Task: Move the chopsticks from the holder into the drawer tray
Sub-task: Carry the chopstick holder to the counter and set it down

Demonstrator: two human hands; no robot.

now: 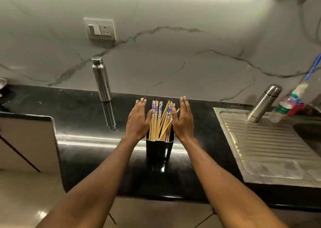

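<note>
A black holder [159, 148] stands on the dark countertop near its front edge. Several bamboo chopsticks [160, 122] with blue-and-white patterned tops stand in it, some leaning. My left hand [138, 122] is flat and open on the left side of the bundle, thumb touching the sticks. On the right side my right hand [183, 122] is flat and open too, its thumb against the sticks. Neither hand grips anything. No drawer or tray is in view.
A steel bottle [101, 80] stands behind and to the left by the marble wall. A steel sink drainboard [267, 149] lies to the right, with a steel flask [264, 102] and a plastic bottle [283, 108] on it. A wall socket [100, 29] sits above.
</note>
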